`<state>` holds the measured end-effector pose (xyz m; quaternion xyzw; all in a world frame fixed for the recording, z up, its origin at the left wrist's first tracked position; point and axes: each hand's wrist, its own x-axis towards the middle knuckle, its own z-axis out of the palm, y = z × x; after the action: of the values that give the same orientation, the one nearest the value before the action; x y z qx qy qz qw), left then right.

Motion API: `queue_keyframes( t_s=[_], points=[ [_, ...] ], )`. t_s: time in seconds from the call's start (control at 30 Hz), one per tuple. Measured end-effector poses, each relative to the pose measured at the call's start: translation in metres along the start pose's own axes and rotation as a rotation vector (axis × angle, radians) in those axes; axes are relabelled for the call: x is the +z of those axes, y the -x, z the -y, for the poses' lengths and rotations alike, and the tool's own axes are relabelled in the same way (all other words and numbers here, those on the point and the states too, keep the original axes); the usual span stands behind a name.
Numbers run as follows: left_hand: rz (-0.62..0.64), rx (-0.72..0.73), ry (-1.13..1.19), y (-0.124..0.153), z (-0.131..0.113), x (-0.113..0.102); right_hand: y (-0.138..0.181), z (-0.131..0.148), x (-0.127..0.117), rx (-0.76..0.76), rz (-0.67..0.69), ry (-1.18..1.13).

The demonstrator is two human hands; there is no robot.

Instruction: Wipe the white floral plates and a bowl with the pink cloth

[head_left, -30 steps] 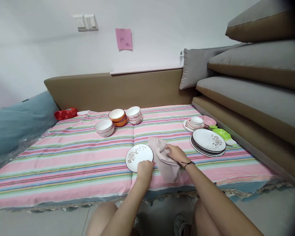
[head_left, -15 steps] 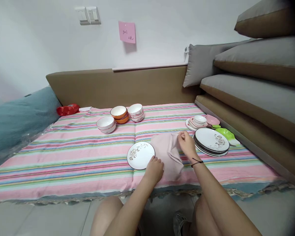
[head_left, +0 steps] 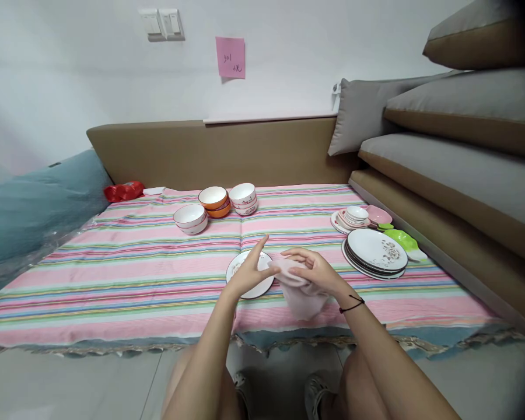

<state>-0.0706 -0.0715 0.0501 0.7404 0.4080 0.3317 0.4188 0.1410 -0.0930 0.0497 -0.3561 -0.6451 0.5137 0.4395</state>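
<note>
A white plate [head_left: 258,290] with a dark rim and a floral print lies on the striped cloth in front of me. Above its middle is my left hand [head_left: 248,271], thumb and fingers apart, holding nothing and covering part of the print. Just to the right, my right hand [head_left: 315,271] grips a bunched pale pink cloth [head_left: 304,300], whose lower part hangs down onto the striped cover. The cloth's upper edge reaches close to my left thumb. Whether the two touch, I cannot tell.
Stacked bowls, white [head_left: 190,217], orange [head_left: 214,198] and patterned [head_left: 243,195], stand behind the plate. On the right are a plate stack [head_left: 374,251], small dishes [head_left: 356,214], a green leaf-shaped dish [head_left: 401,238] and piled cushions [head_left: 446,157]. A red bundle [head_left: 123,191] lies far left.
My left hand has left the plate's right edge and moved up and left over it, opening out. My right hand has gathered up the pink cloth and shifted left toward the plate.
</note>
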Motion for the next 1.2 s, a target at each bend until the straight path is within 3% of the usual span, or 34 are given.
queue_keyframes(
  t_s=[0.07,0.17,0.23,0.33,0.43,0.5,0.57,0.63,0.77,0.9,1.03,1.2],
  points=[
    [0.11,-0.009,-0.004,0.003,-0.002,-0.006,0.001,0.003,0.005,-0.015,0.059,-0.028],
    [0.178,-0.019,0.054,0.004,-0.005,-0.006,0.001,0.006,0.006,-0.02,0.014,-0.038],
    [0.072,-0.046,0.192,0.004,-0.007,-0.006,0.001,0.006,0.003,0.009,-0.035,-0.046],
    [-0.21,-0.12,0.47,0.005,-0.012,-0.011,0.001,0.004,-0.004,0.072,-0.034,-0.023],
    [-0.415,-0.159,0.6,0.007,-0.016,-0.023,0.003,0.001,-0.011,0.126,0.114,0.075],
    [-0.483,-0.163,0.596,0.009,-0.016,-0.031,0.005,0.001,-0.015,0.184,0.255,0.157],
    [-0.525,-0.155,0.569,0.011,-0.015,-0.04,0.007,0.001,-0.02,0.224,0.309,0.257],
    [-0.561,-0.129,0.498,0.013,-0.011,-0.047,0.008,0.002,-0.026,0.21,0.196,0.353],
    [-0.571,-0.083,0.309,0.019,-0.004,-0.058,0.008,0.002,-0.041,0.152,-0.173,0.405],
    [-0.59,-0.112,0.139,0.024,0.004,-0.064,0.007,-0.005,-0.051,0.119,-0.275,0.504],
    [-0.664,-0.183,-0.096,0.026,0.008,-0.065,0.005,-0.011,-0.051,0.108,-0.477,0.662],
    [-0.566,-0.263,0.172,0.023,0.006,-0.058,0.002,-0.013,-0.046,0.062,-0.655,0.742]
  ],
)
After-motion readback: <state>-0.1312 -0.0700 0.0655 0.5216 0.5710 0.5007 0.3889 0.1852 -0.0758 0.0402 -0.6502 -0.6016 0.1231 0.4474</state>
